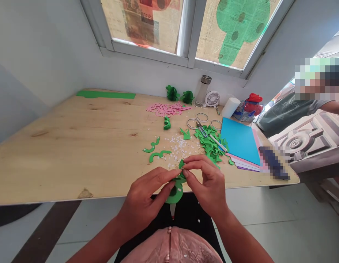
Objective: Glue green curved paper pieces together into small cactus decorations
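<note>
1. Your left hand (149,186) holds a curved green paper cutout with a small white patch (175,199), thumb and fingers pressed narrowly on it.
2. Your right hand (209,179) pinches the cutout's upper end, thumb and forefinger drawn together; its exact fold is hidden by your fingers.
3. The cutout is at the near edge of the pale wooden table (76,157), its rounded lower part reaching past that edge.
4. Beyond your left hand, two wavy green paper strips (156,155) lie apart, beside scattered white paper flecks (181,143).
5. Beyond your right hand sits a heap of angular green paper scraps (210,149), with a slim white rod (218,143) across it.
6. Toward the right edge, a rectangular blue sheet (239,140) tops a paper stack.
7. Near the far edge lies a pile of pink paper cutouts (166,109).
</note>
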